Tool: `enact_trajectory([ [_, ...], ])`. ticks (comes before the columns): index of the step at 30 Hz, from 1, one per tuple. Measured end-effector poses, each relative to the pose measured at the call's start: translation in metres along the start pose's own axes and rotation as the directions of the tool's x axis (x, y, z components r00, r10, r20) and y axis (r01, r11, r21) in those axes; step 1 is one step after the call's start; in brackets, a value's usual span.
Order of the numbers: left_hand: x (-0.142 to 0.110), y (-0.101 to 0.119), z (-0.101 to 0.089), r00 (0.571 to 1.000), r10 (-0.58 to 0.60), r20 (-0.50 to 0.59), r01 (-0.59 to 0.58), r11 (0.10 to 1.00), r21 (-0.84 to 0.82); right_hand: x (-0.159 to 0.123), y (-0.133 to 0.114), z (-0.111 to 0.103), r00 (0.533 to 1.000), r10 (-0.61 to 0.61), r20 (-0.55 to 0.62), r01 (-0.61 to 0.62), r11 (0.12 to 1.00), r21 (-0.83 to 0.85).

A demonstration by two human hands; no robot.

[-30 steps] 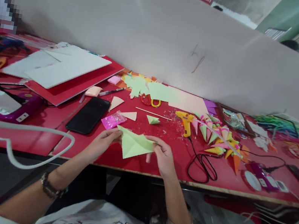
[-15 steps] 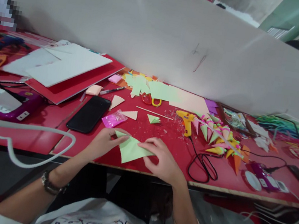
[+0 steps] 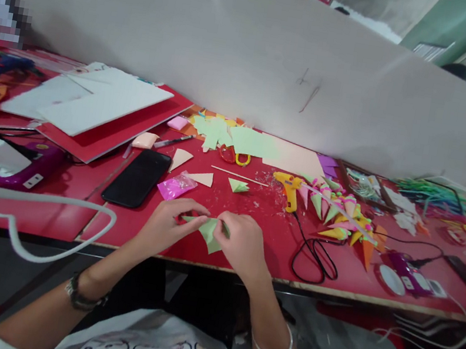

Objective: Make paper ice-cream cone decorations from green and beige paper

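A piece of light green paper (image 3: 210, 236) is pinched between both hands above the front edge of the red table. My left hand (image 3: 171, 225) grips its left end between thumb and fingers. On the other side my right hand (image 3: 243, 244) is closed on the paper, its fingers curled and covering much of that end. Beyond the hands lies a small folded green paper piece (image 3: 237, 186). Two pale peach paper wedges (image 3: 200, 178) and a pink plastic packet (image 3: 176, 186) lie close by, left of it.
A black phone (image 3: 137, 177) lies left of my hands. To the right are a yellow glue gun (image 3: 288, 188) with its looped cord, and a heap of coloured paper cones (image 3: 342, 214). Red and yellow scissors (image 3: 235, 156) and a thin stick (image 3: 239, 175) lie farther back.
My hands have come closer together, the right one moving left and curling its fingers. The green paper, spread out flatter before, now shows less between them and looks bent or rolled.
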State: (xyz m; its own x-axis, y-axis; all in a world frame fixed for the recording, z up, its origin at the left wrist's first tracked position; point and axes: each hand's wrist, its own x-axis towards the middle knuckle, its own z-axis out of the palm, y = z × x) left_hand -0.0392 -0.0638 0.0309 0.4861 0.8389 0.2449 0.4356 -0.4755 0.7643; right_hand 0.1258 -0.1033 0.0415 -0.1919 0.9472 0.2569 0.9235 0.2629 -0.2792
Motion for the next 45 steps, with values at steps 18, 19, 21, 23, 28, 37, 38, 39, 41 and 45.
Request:
enact_trajectory([
  [18,-0.005,-0.013,-0.037,0.952,-0.091,0.291,-0.086,0.836,0.541,-0.005,0.059,-0.006,0.996,0.036,-0.076,-0.034,0.999,0.026],
  [19,-0.004,-0.014,-0.038,0.954,-0.092,0.286,-0.088,0.825,0.559,-0.005,0.061,-0.008,0.992,0.058,-0.109,-0.054,0.998,0.042],
  [21,-0.002,-0.015,-0.037,0.953,-0.057,0.299,-0.132,0.807,0.576,-0.005,0.057,-0.012,0.994,0.001,-0.111,0.013,0.993,0.119],
  [23,-0.001,-0.015,-0.034,0.945,0.001,0.327,-0.198,0.798,0.569,-0.004,0.048,-0.013,0.99,-0.137,-0.033,0.141,0.973,0.182],
  [28,0.004,-0.005,-0.025,0.904,0.199,0.38,-0.385,0.766,0.515,-0.003,0.027,-0.006,0.942,-0.304,0.141,0.275,0.942,0.194],
  [37,0.004,0.008,-0.003,0.852,0.448,0.271,-0.502,0.549,0.669,-0.005,0.014,-0.004,0.962,-0.228,0.151,0.186,0.951,0.249],
  [38,0.003,0.007,-0.005,0.855,0.447,0.262,-0.495,0.556,0.668,-0.005,0.015,-0.006,0.963,-0.222,0.153,0.171,0.941,0.293],
  [39,0.004,0.004,-0.008,0.862,0.438,0.255,-0.486,0.569,0.664,-0.006,0.017,-0.009,0.964,-0.215,0.156,0.152,0.928,0.339],
  [41,0.006,-0.002,-0.019,0.888,0.387,0.249,-0.45,0.613,0.649,-0.007,0.023,-0.015,0.969,-0.184,0.164,0.1,0.901,0.423],
  [45,0.012,-0.019,-0.039,0.963,0.209,0.17,-0.27,0.762,0.588,-0.009,0.04,-0.021,0.986,-0.056,0.154,-0.039,0.833,0.551],
])
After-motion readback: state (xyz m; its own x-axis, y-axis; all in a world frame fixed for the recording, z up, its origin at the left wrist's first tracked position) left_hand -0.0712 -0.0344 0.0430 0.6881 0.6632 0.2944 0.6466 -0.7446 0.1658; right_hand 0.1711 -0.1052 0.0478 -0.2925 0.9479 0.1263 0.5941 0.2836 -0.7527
